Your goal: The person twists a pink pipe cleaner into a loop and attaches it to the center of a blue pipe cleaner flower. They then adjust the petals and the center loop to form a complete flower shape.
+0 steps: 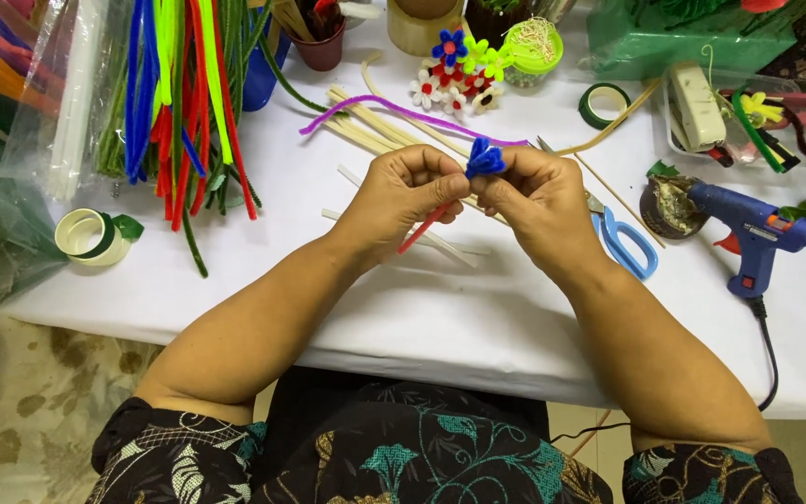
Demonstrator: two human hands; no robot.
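— Blue pipe-cleaner flower [484, 159], where is it?
— Above the counter [478, 317], pinched by my right hand [534, 201]; my left hand [403, 196] grips its red stem [419, 231]. I'm shaping petals; next needs gentle twisting, I judge.

Bare forearms; short sleeves [156, 457] and lap of black fabric with teal, gold and white floral print.

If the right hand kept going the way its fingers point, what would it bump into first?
The right hand points left, toward the left hand, and both pinch the blue pipe-cleaner flower between them. So it would probably press into that flower and the left hand's fingertips first, though depth is hard to judge.
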